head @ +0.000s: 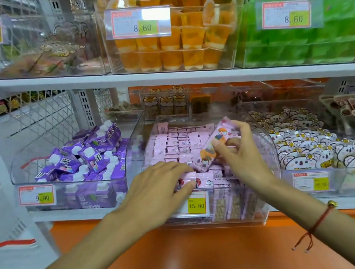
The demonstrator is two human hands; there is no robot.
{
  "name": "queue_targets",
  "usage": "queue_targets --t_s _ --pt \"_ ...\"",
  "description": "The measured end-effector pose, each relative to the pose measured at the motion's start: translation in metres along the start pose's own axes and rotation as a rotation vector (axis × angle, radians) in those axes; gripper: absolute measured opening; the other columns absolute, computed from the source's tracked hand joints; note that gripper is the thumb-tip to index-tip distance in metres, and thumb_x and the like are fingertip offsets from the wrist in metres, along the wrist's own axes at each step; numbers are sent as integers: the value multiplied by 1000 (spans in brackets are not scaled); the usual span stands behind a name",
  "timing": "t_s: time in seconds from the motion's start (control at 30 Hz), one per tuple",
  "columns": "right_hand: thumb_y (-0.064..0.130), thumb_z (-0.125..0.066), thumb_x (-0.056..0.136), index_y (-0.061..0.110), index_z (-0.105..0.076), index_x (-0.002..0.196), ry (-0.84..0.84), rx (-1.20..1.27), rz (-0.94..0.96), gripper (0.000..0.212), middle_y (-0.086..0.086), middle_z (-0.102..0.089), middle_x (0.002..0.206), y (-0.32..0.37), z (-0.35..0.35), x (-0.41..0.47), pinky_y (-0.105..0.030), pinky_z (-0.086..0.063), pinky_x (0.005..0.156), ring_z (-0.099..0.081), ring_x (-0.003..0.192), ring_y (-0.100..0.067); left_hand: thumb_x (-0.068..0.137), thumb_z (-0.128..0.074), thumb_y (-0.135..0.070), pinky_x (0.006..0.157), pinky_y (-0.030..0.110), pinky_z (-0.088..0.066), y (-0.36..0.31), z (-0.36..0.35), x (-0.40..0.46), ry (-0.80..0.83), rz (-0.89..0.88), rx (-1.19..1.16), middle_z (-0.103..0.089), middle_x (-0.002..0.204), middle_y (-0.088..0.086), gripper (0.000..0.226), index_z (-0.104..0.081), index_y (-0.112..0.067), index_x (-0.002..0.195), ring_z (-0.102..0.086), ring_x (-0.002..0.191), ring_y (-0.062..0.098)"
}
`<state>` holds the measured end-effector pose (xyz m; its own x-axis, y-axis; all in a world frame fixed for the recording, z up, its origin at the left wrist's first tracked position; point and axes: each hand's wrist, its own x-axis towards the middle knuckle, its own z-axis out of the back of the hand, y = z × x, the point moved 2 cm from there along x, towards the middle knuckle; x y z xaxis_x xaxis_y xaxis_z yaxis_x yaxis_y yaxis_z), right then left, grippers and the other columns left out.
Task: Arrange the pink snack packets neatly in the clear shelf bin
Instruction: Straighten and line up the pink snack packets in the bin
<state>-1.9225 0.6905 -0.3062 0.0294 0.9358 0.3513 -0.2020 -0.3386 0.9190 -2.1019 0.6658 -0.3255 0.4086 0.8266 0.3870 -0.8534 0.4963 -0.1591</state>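
The clear shelf bin stands on the lower shelf in the middle, with a 15.80 price tag on its front. Inside, several pink snack packets lie in rows, mostly stacked at the back and left. My right hand pinches one pink packet with a cartoon figure, holding it tilted above the rows. My left hand reaches over the bin's front edge, and its fingers and thumb grip a pink packet at the front.
Left of it, a clear bin holds purple drink cartons. On the right, a bin is full of koala-print packets. The upper shelf carries bins of orange jelly cups and green cups. An orange ledge runs below.
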Motion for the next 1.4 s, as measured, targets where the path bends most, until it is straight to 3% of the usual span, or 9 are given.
queue_targets --t_s 0.1,0.2,0.4,0.67,0.8,0.93,1.13,1.3,1.4 --pt "18 -55 94 22 -35 126 77 -263 80 38 0 -53 79 1 4 7 -18 -44 49 -58 59 0 92 -35 -60 84 25 -40 0 0 0 -3 34 -14 -55 126 -20 42 -49 -38 126 -48 116 5" --pt "22 -59 92 32 -39 115 222 -449 216 32 5 -57 79 8 8 8 -26 -49 64 -61 70 -9 93 -35 -60 83 26 -41 -1 1 1 0 38 -27 -55 124 -20 41 -49 -39 125 -49 114 5" --pt "32 -49 96 21 -65 107 305 -886 386 22 5 -55 112 -14 -7 -1 -29 -43 78 -52 100 -15 92 -37 -59 83 25 -40 0 0 -1 16 54 -65 -54 126 -22 40 -48 -40 125 -50 111 3" --pt "30 -42 99 26 -56 131 484 -864 305 34 5 -47 135 -13 10 -1 -19 -33 84 -43 108 -6 93 -40 -56 77 22 -36 -2 -1 -1 1 62 -65 -51 128 -23 38 -45 -41 127 -49 111 1" --pt "33 -55 92 33 -57 122 253 -881 376 30 11 -56 118 1 37 -4 -25 -39 85 -48 109 -8 97 -41 -44 104 20 -29 -4 -2 -1 -45 -35 -75 -29 149 -22 46 -32 -38 142 -26 135 -1" --pt "55 -55 85 37 -59 121 416 -943 344 40 21 -49 104 -8 35 -14 -20 -39 77 -43 93 5 101 -26 -43 108 13 -8 -11 -10 0 64 -141 -73 -23 152 -21 46 -25 -38 146 -16 139 -1" --pt "40 -58 90 25 -62 119 329 -813 306 33 5 -50 104 -20 18 -21 -17 -30 82 -41 100 -10 100 -25 -48 105 21 -21 -6 -11 4 79 -113 -35 -32 146 -23 43 -32 -40 142 -24 132 -2" --pt "38 -54 93 25 -59 120 346 -787 270 30 5 -47 108 -19 8 -25 -25 -33 91 -37 105 -12 99 -33 -45 102 22 -26 -1 -6 1 101 -63 -62 -37 141 -25 39 -37 -42 137 -32 128 -1" --pt "37 -58 91 25 -63 114 378 -786 262 27 4 -50 106 -13 3 -20 -23 -35 84 -41 98 -10 97 -37 -43 96 20 -28 1 -3 2 81 -38 -80 -42 136 -26 35 -43 -42 132 -35 123 -2"
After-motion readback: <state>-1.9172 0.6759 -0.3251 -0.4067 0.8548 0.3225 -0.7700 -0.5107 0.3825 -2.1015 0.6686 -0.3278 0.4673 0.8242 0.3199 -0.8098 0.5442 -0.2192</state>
